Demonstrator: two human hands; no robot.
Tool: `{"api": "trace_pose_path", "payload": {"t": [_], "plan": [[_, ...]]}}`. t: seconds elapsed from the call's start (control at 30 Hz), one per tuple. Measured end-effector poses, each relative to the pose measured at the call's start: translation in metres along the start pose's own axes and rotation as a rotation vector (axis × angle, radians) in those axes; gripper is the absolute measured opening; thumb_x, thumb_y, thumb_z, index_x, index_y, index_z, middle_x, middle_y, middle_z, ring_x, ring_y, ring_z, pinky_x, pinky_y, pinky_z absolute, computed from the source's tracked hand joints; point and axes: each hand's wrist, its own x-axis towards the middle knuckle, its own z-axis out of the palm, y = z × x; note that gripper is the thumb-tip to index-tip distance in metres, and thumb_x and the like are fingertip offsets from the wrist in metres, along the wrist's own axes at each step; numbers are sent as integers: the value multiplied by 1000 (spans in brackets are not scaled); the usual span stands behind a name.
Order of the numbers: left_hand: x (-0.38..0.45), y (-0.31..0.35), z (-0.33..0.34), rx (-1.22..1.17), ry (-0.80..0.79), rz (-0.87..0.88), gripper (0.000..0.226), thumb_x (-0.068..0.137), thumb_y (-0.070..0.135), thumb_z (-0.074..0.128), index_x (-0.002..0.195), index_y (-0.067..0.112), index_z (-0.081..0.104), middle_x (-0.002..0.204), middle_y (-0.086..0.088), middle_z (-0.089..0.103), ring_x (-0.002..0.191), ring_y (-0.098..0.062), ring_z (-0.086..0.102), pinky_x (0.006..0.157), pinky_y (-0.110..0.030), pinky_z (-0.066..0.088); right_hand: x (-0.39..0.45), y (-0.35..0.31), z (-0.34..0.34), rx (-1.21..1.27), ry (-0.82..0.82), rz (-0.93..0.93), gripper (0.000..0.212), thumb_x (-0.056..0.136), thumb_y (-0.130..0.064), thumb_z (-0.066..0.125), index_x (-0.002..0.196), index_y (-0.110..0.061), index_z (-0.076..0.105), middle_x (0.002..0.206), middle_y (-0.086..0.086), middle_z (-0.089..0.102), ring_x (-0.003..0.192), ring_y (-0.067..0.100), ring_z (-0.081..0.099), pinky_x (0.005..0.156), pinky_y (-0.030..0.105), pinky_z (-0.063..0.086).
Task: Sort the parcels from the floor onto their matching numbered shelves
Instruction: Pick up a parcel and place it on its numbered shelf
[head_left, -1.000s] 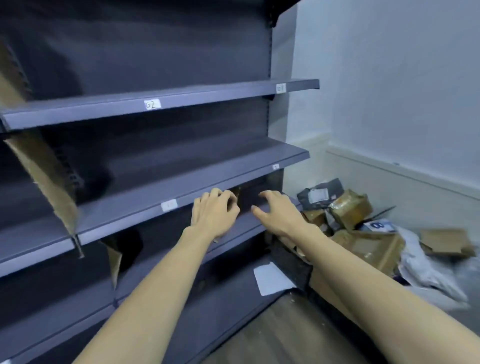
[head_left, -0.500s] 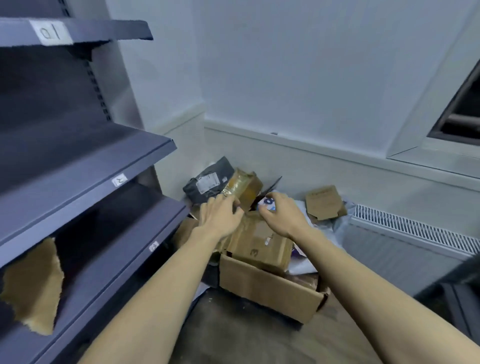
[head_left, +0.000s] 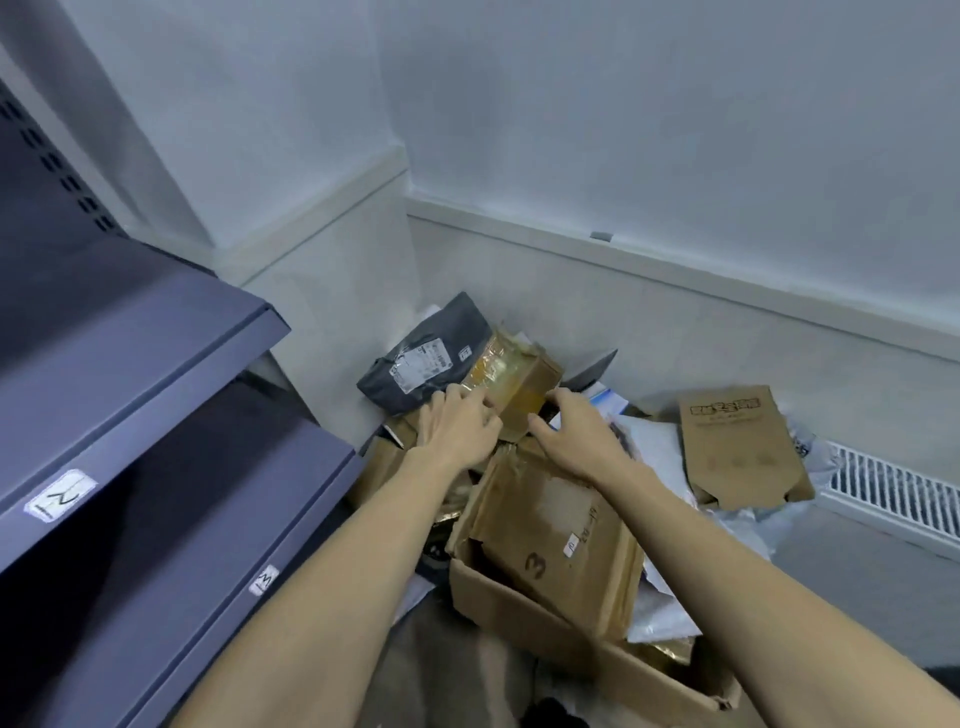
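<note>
Parcels now fill the view where the shelves did a second ago: the person has turned from the shelving to the heap in the corner, and both hands have come down on one small taped box (head_left: 511, 387). The left hand (head_left: 457, 431) lies against that box's near-left side with fingers spread over the shiny tape; the right hand (head_left: 576, 434) cups its right side, thumb towards the left hand. Whether the fingers have truly closed round it is hard to tell, since the box hides their tips; it looks like a two-handed grasp about to lift. That suggests one delivery is finished and the next pick is starting, with the box's number yet to be read.

Just beyond the left hand, touching the taped box, a dark grey mailer bag (head_left: 423, 364) leans on the wall. Below both wrists sits an open cardboard carton (head_left: 545, 618); inside it lies a flat brown parcel marked 3 (head_left: 550, 535), with pale plastic bags tucked along its right edge. Right of the right hand, a brown paper envelope (head_left: 737, 447) rests on white bags. Far left of the left arm are the shelf labelled 2 (head_left: 156, 374) and the shelf labelled 3 (head_left: 218, 525).
</note>
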Motion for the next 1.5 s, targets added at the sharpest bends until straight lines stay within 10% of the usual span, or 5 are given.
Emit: {"api": "trace_pose_path", "payload": {"t": [0.27,0.87,1.5], "plan": [[106,-27,47,128,-55,-54,48,97,43,41,142,28,48,144,-10,49,132,-29,45,121,-47,6,104,36,57,-14,-170,110,49,97,-40,49,128,-2,47,127,18,48,113,32,49,87,36,41],[248,-62,144,-294,-120,-115,47,88,29,60,129,17,40,133,-16,38,124,-40,40,106,-48,35,214,77,166,281,-167,500,74,102,-49,35,148,4,13,151,24,30,133,39,38,102,42,36],[141,31,-82,-602,307,-166,55,93,43,54,142,28,34,139,-13,39,131,-32,35,105,-42,33,151,-66,-48,429,174,51,56,94,-40,51,140,-12,38,139,18,42,128,32,38,104,39,34]]}}
